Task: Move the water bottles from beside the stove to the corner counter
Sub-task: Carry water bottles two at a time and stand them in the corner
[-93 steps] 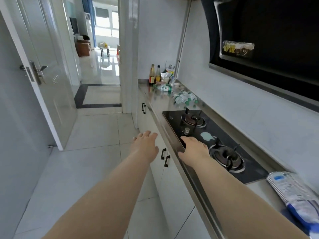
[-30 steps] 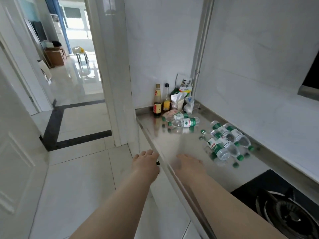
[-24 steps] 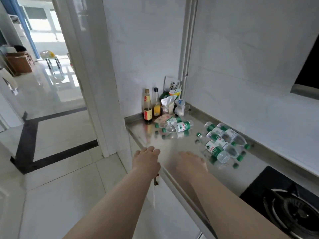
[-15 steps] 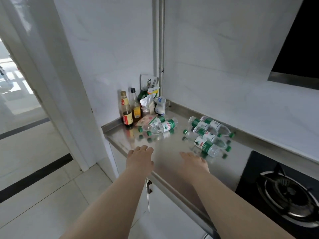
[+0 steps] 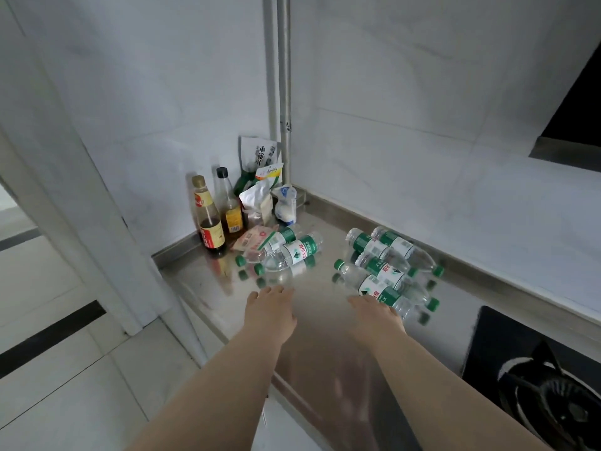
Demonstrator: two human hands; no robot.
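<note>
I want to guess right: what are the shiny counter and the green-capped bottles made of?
The shiny grey counter looks like stainless steel: it mirrors what lies on it. The clear green-capped water bottles look like thin glossy plastic: see-through, with wrapped labels.

Six water bottles (image 5: 294,253), two sauce bottles (image 5: 208,222), two hands (image 5: 270,309).

Home kitchen: steel counter (image 5: 312,320), gas stove (image 5: 553,395), sauce btls (image 5: 208,219) in corner.
</note>
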